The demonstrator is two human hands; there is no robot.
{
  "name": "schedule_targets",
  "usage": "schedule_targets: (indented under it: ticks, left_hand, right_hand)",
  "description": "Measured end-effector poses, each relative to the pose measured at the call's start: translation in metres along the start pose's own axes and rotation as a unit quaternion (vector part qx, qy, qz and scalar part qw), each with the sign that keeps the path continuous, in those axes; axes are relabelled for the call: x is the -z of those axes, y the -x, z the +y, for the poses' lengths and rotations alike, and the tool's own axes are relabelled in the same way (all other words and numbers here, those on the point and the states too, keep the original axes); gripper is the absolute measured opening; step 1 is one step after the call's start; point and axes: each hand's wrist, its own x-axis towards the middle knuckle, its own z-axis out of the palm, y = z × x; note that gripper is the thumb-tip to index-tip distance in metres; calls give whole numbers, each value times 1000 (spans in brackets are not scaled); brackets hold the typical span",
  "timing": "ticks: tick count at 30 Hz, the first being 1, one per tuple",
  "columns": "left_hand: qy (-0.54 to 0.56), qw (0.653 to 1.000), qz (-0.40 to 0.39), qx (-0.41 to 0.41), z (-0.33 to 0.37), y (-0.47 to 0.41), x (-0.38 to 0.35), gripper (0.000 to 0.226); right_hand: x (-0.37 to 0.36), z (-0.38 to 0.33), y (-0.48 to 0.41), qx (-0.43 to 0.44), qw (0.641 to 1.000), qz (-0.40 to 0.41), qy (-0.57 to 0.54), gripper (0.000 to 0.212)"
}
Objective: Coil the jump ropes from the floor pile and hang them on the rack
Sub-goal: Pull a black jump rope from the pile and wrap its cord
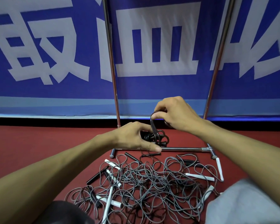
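Head view, left hand: the left hand [134, 137] has its grip closed around a small bundle of coiled black jump rope [153, 136] with black handles, held above the floor just in front of the rack's base bar.
Head view, right hand: the right hand [176, 112] is raised a little higher and to the right, its grip pinched shut on a loop of the same black rope, which runs down from its fingers into the bundle in the left hand.
Head view, floor pile: a loose tangle of thin grey jump ropes [145, 183] with white and black stick handles lies on the dark red floor [31, 146], below both forearms and just on the near side of the base bar.
Head view, rack: a chrome tube rack [184, 149] stands on the floor, its low horizontal bar beneath the hands and two uprights rising behind them.
Head view, backdrop: a blue banner with large white characters [55, 46] hangs behind the rack.
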Motion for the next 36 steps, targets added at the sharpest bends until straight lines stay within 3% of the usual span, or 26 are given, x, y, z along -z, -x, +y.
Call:
schedule_targets:
  ticks: [2,5,8,11,16,19,23,28,30,32,33,34,36]
  left_hand:
    - [32,999,30,18,5,-1,-1,40]
    - [66,996,53,29,9,-1,1,21]
    - [125,989,65,33,10,4,7,14]
    - [199,975,91,49,8,4,13,20]
    - [352,910,191,106,0,0,31,29]
    - [390,884,215,139,0,3,37,31]
    - [408,851,272,191,-3,-1,41,26]
    - [362,837,343,223,-12,-1,45,17]
    - [360,836,361,203,-19,-4,44,14]
    - [303,858,370,189,-29,-8,42,16]
    - [211,885,366,196,-38,-10,39,26]
    - [55,911,343,223,-45,-11,37,35]
    - [-248,901,260,244,-49,-12,31,41]
  right_hand:
    - [1,3,1,-29,999,20,-15,22]
    - [-1,13,3,-45,999,15,-12,26]
    - [-2,28,4,-56,998,-24,-12,29]
    - [-3,33,4,-36,996,-81,-15,31]
    - [-5,36,7,-57,981,-181,-49,26]
    - [-6,38,7,-59,978,-182,-79,23]
    - [-15,25,8,-50,973,-195,-111,20]
    - [-16,19,0,-18,978,-209,19,14]
    - [-18,16,-1,-32,971,-236,-6,12]
    - [-19,12,1,-58,961,-266,-54,9]
    - [-18,11,1,-51,958,-277,-47,8]
    - [-17,8,1,-26,960,-280,-13,9]
    - [-15,0,0,46,961,-267,50,10]
